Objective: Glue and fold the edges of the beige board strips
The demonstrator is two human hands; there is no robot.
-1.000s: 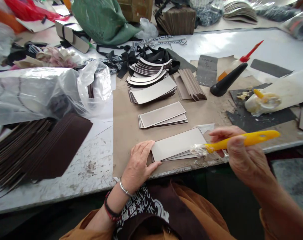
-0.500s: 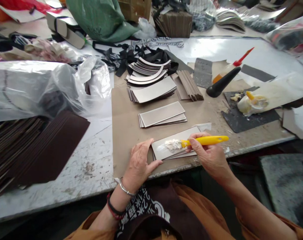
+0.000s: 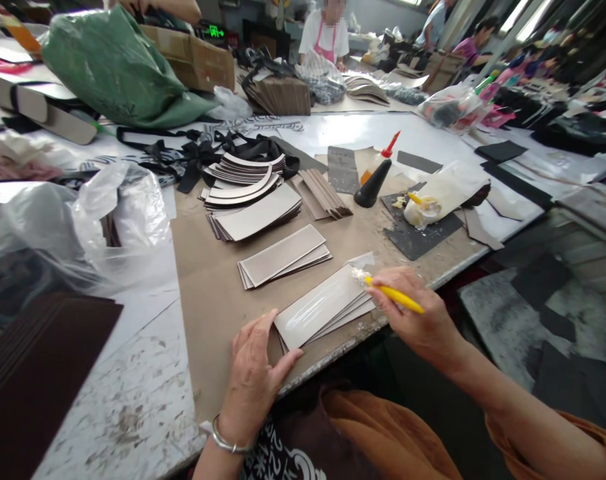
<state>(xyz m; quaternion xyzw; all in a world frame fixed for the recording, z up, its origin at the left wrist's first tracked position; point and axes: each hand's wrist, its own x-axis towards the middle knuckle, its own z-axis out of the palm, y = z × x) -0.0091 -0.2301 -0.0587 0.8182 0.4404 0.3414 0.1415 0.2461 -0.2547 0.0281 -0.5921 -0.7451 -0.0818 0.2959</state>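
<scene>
A stack of fanned rectangular grey card panels point(image 3: 317, 310) lies near the table's front edge. Wet, shiny streaks cover the left and middle of the top one. My left hand point(image 3: 255, 363) holds the stack's left end, thumb at the near corner and fingers at the far corner. Between the fingers of my right hand point(image 3: 415, 310) is a yellow-handled brush point(image 3: 403, 301). Its bristles, caked in white paste, rest at the top panel's far right end. A smaller stack of similar panels point(image 3: 283, 257) lies just beyond.
Behind are more panels point(image 3: 263, 213), curved strips point(image 3: 245, 190) and a black cone point(image 3: 374, 183). A paste-smeared white container point(image 3: 447, 190) lies at right, near a red-tipped bottle point(image 3: 387, 150). Dark brown panels point(image 3: 57, 353) and plastic wrap point(image 3: 127, 213) are at left. A person point(image 3: 325, 37) stands far back.
The brush has moved from the middle of the top panel to its right end, leaving wet streaks. My left hand still holds the left end. The camera view has tilted up and turned right.
</scene>
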